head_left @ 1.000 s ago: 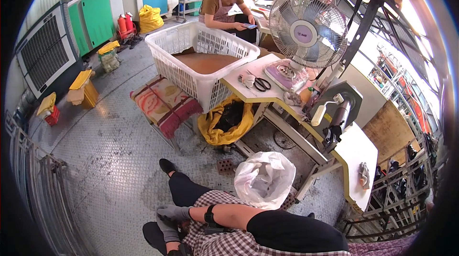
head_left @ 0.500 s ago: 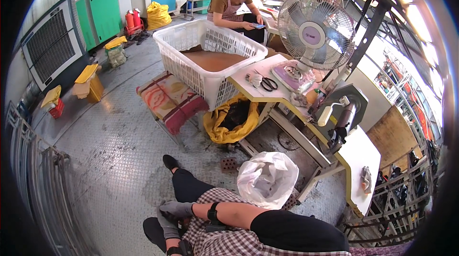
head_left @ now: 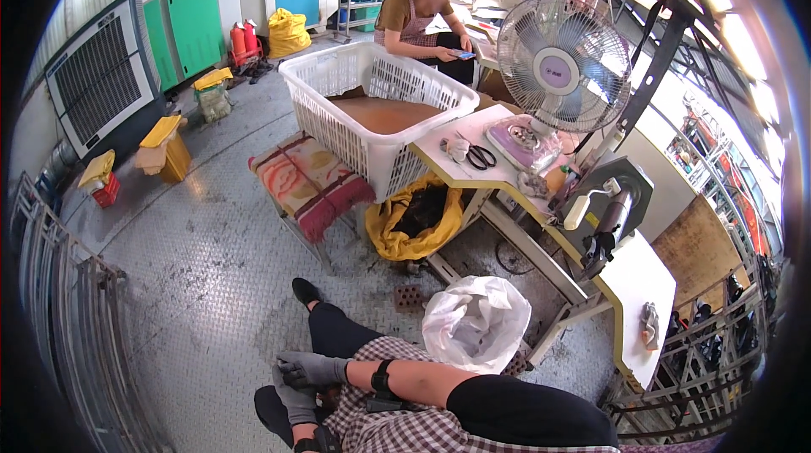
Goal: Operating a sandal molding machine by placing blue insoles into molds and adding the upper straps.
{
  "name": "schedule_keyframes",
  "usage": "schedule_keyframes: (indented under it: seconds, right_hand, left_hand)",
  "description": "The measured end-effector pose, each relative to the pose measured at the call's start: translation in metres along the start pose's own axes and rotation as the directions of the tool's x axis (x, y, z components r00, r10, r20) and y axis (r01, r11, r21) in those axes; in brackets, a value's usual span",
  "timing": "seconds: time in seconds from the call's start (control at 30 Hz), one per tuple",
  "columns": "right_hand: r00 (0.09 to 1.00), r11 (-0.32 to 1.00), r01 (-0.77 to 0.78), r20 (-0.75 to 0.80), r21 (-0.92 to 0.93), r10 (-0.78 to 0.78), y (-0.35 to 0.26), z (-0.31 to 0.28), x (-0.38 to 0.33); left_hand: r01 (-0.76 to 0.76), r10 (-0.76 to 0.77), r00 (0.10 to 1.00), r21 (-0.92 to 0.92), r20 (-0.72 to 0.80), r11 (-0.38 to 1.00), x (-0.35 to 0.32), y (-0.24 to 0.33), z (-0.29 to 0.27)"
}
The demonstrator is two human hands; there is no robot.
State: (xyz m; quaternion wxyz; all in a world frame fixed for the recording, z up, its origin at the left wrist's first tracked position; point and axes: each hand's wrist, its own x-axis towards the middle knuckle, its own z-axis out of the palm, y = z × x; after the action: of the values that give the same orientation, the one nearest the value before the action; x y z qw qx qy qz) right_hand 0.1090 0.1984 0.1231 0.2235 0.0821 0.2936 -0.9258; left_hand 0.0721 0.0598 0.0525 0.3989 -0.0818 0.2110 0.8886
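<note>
white basket (head_left: 372, 106) far ahead on floor, w/ brown cloth inside. white plastic bag (head_left: 476, 322) just right of our knee. our gloved right hand (head_left: 306, 368) lies loosely curled on it; left hand (head_left: 297, 406) below, grip unclear.

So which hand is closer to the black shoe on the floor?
Right. The grey-gloved right hand lies just below the black shoe; the grey-gloved left hand sits lower still, beneath the right one.

Grey-gloved hands (head_left: 308, 373) clasped over knee, white bag (head_left: 476, 323) beside
</note>
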Motion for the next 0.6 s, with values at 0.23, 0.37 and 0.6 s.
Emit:
schedule_keyframes:
  seconds: [0.23,0.37,0.6]
  right_hand:
    - [0.963,0.993,0.059,-0.268,0.099,-0.031,0.006,-0.006,0.007]
    - [0.858,0.631,0.328,-0.059,-0.704,-0.511,0.021,-0.015,0.004]
    - [0.923,0.241,0.146,0.044,-0.960,-0.383,0.016,-0.027,0.006]
  left_hand:
    - [0.085,-0.067,0.977,0.079,-0.203,0.993,0.007,-0.013,-0.007]
    - [0.006,0.008,0.999,0.319,-0.043,0.948,0.009,-0.014,-0.026]
    - [-0.101,0.111,0.993,0.678,0.029,0.728,0.032,-0.012,-0.097]
